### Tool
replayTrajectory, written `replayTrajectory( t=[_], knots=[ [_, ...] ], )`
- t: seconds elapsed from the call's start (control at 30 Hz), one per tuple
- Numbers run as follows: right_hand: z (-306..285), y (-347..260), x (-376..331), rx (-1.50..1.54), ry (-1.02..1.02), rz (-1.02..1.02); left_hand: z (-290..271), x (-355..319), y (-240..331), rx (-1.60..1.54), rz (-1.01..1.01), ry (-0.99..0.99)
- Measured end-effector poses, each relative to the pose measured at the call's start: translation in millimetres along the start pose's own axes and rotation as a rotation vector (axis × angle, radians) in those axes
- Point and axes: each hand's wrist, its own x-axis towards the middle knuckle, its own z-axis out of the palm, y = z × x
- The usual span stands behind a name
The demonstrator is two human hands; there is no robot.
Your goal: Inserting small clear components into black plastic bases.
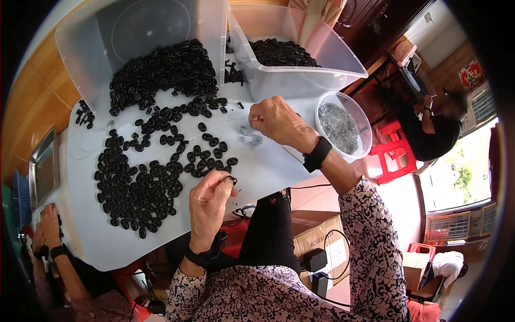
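Note:
Close to the table's near edge, my left hand (208,206) pinches a small black oval part (232,181) between thumb and fingertips. My right hand (283,123) is raised over the table with its fingers closed. Whatever its fingertips hold, if anything, is too small to make out. Just below them lies a little heap of thin, clear or silvery pieces (250,137). A round clear tub (365,126) full of similar pieces (339,127) stands beside my right wrist. Many black oval parts (139,193) are spread over the table left of my hands.
A tipped clear bin (80,59) spills a heap of black parts (166,70) onto the white table (107,249). Another clear bin (300,79) holds more. A metal tray (44,166) and another person's hands (49,228) are at left. Red stools (394,161) and a seated person (429,129) are at right.

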Motion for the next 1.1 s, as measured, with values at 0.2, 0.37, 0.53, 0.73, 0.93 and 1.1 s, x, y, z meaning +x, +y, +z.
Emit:
replayTrajectory(
  t=[0.2, 0.37, 0.53, 0.73, 0.93, 1.1],
  knots=[
    [9, -10, 15, -0.229, -0.093, 0.010, -2, -2, -1, -0.028, 0.017, -0.006],
    [6, -10, 15, -0.286, -0.094, 0.095, -1, -1, -1, 0.000, 0.020, -0.021],
    [-15, -49, -11, 0.450, -0.138, 0.304, 0, -1, -2, -0.026, 0.021, 0.010],
    [6, -74, -55, 0.808, -0.285, 0.201, 0, 1, -8, -0.019, 0.063, 0.015],
    [25, -76, -67, 0.918, -0.132, 0.211, 1, 1, -7, 0.011, 0.098, 0.030],
    [28, -77, -68, 0.998, -0.041, 0.250, -4, 0, -10, 0.054, 0.108, 0.018]
  ],
)
